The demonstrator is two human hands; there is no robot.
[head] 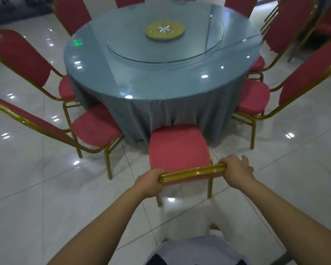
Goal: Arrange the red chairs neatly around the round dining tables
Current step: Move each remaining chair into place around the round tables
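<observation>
Both hands, left hand [150, 180] and right hand [235, 172], fingers clamped on gold top rail of red-cushioned gold-framed chair [179, 148], seat front touching grey-clothed round glass tabletop's [161, 73] drape; next likely a straight push in.

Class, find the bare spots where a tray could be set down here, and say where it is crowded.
Free: the tabletop band between the glass turntable and the edge; floor tiles beside the held chair. Crowded: around the skirt, ringed by red seats.
</observation>
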